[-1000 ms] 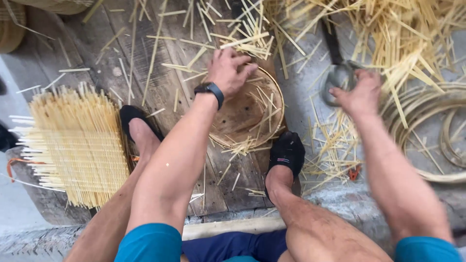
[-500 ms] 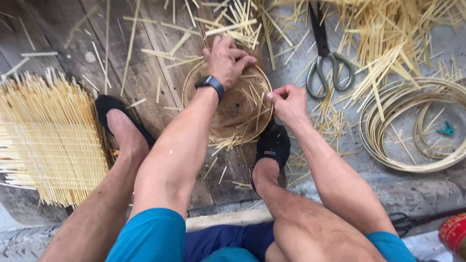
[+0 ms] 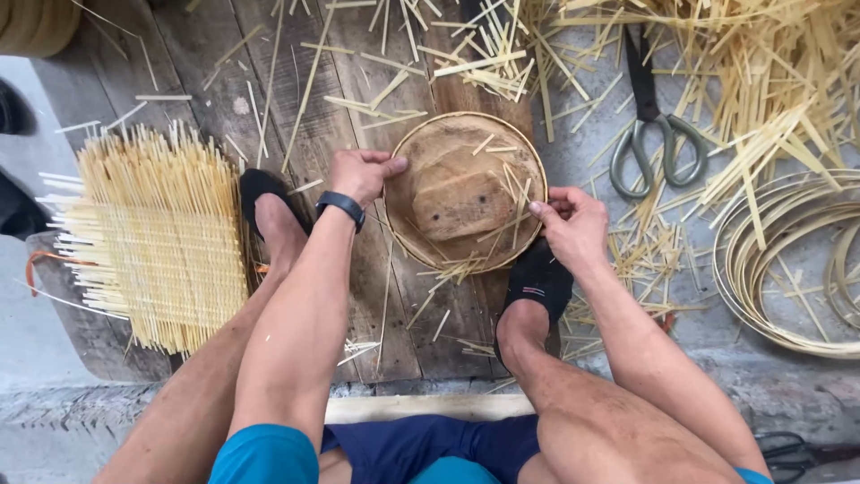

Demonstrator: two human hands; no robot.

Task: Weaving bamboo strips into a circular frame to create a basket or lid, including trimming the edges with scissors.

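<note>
A round bamboo hoop lies on wooden planks, ringing a brown wooden block. My left hand, with a black wristband on its wrist, grips the hoop's left rim. My right hand pinches the hoop's right rim. Loose bamboo slivers lie inside the hoop. My feet in black shoes rest on either side, the right shoe just below the hoop.
A square woven bamboo mat lies at the left. Grey scissors lie right of the hoop among heaps of bamboo strips. Coiled bamboo rings sit at the right edge. Black scissors lie at the lower right.
My right hand came from the scissors to the hoop's right rim. My left hand slid from the hoop's top to its left rim. The view shifted so the hoop lies fully in sight.
</note>
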